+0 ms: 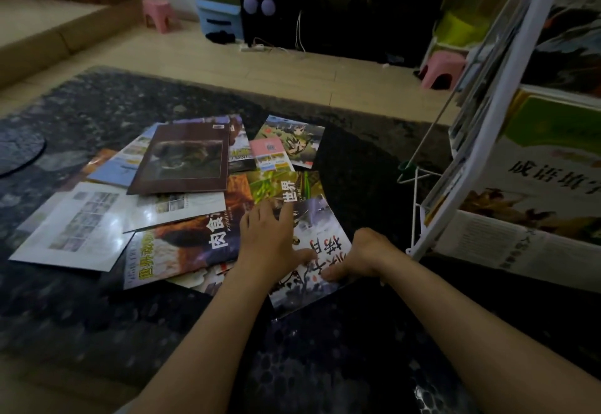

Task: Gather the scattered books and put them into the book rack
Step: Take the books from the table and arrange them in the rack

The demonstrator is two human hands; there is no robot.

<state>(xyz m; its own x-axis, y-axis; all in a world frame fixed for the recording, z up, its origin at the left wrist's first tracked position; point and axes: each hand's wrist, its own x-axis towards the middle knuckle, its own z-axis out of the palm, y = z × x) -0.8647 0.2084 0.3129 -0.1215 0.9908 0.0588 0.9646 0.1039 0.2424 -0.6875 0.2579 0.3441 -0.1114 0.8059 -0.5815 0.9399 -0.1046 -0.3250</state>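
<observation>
Scattered books (pixel 182 160) on a dark patterned rug (pixel 97 104), white book rack (pixel 426 231) at right.
The left hand (pixel 270 241) lies flat, fingers spread, on a grey-white picture book (pixel 322 228) at the pile's near right. The right hand (pixel 364 256) pinches that book's right edge, thumb on top, other fingers hidden. Beyond the rug are a pale wooden floor (pixel 227 65) and a pink stool (pixel 159 13).

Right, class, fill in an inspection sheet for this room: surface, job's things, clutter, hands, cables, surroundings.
Surface: dark rug on pale floor.
Job's things: books scattered, overlapping, on the rug; white rack at right already holds some.
Clutter: dark disc at rug's left edge.
Hands: left hand flat on the books; right hand grips grey book's edge.
Cables: white cables and a power strip by the dark cabinet.
Surroundings: two pink stools, stacked drawers.
</observation>
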